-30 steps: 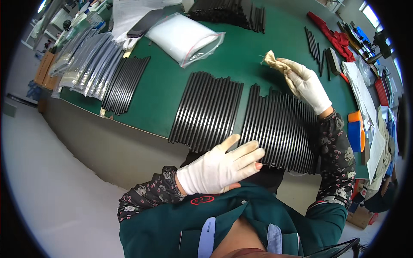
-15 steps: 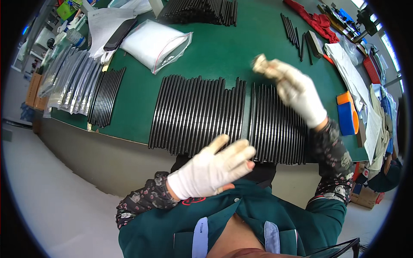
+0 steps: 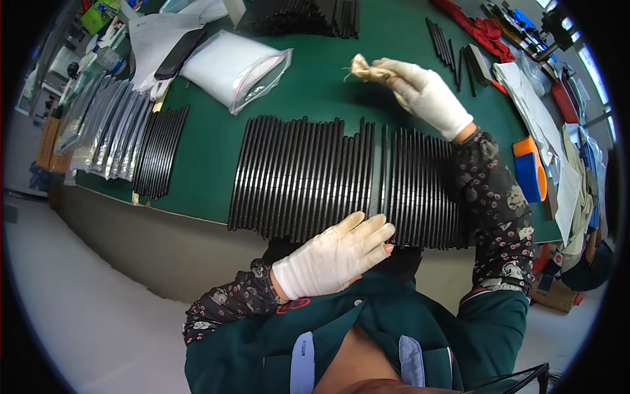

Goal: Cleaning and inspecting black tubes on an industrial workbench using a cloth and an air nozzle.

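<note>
Black rods lie side by side in two rows at the table's near edge: a wider left row (image 3: 295,177) and a right row (image 3: 423,197). A single black rod (image 3: 385,171) lies in the space between them, slightly apart from the right row. My left hand (image 3: 328,259), in a white glove with a bare thumb tip or fingertip showing, stretches flat over the near ends of the rods around that space; contact is unclear. My right hand (image 3: 430,98), also gloved, is closed on a crumpled cream rag (image 3: 369,69), held beyond the far ends of the right row.
A plastic bag with white contents (image 3: 230,65) lies at the far left, beside a dark oblong case (image 3: 180,54). More rods (image 3: 161,151) and bagged bundles (image 3: 108,131) lie left. A rod pile (image 3: 302,16) is at the back; a blue-orange tape roll (image 3: 528,172) sits right.
My right hand has moved left and farther away with the rag. My left hand has shifted slightly right, its fingers closer together. One rod now stands off from the right row.
</note>
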### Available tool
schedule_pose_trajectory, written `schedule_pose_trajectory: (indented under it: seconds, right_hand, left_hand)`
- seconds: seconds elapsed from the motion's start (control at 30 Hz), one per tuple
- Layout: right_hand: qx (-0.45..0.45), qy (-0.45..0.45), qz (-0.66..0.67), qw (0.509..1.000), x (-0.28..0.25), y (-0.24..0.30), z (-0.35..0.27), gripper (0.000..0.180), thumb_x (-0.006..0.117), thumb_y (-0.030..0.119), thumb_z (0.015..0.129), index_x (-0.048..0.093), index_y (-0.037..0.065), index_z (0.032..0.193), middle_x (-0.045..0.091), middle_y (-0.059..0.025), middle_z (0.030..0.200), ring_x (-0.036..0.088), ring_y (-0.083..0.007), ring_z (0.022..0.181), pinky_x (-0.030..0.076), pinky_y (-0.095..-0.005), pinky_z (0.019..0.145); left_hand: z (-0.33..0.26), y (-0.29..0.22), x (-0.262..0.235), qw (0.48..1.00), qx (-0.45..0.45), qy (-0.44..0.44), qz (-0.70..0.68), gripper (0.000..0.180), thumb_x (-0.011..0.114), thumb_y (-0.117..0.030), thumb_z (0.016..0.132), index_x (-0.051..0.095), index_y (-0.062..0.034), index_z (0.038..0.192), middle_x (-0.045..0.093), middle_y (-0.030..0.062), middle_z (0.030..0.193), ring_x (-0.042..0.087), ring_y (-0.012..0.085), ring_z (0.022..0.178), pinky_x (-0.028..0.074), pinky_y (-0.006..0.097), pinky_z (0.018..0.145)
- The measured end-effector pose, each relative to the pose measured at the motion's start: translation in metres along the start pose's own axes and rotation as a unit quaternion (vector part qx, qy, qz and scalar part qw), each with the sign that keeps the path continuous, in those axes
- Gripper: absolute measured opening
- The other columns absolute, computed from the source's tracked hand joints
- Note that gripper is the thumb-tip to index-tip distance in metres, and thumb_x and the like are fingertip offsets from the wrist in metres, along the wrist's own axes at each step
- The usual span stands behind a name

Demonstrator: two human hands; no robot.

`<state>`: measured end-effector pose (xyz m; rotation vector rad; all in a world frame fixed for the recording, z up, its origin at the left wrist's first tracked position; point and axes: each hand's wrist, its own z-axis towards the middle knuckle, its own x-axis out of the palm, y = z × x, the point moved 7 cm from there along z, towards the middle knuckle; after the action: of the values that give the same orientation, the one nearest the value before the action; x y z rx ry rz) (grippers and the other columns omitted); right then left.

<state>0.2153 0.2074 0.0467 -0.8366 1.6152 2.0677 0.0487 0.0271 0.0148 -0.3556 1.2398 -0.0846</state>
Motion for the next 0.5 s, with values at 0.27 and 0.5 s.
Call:
schedule_pose_trajectory:
  seconds: [0.27, 0.5]
  right_hand:
    - [-0.036, -0.148, -0.365, 0.919, -0.102, -0.058, -0.102, 0.029, 0.06, 0.01, 0.087, 0.06, 0.004, 0.116, 0.064, -0.0149, 0.111, 0.06, -0.0345, 0.104, 0.049, -0.0397, 0.089]
    - [-0.042, -0.332, -0.402, 0.853, -0.106, 0.007, -0.221, 0.037, 0.065, 0.002, 0.081, 0.059, 0.003, 0.117, 0.062, -0.0161, 0.114, 0.06, -0.0332, 0.106, 0.047, -0.0395, 0.092]
  left_hand:
    - [0.003, -0.004, -0.006, 0.999, 0.007, 0.035, -0.012, 0.067, 0.078, -0.031, 0.062, 0.055, -0.0074, 0.12, 0.05, 0.0139, 0.132, 0.047, 0.0315, 0.126, 0.04, 0.051, 0.1]
    - [0.006, 0.018, -0.004, 0.989, -0.081, 0.039, 0.12, 0.078, 0.058, -0.057, 0.078, 0.044, -0.0046, 0.133, 0.045, 0.0207, 0.138, 0.044, 0.0422, 0.128, 0.031, 0.062, 0.103]
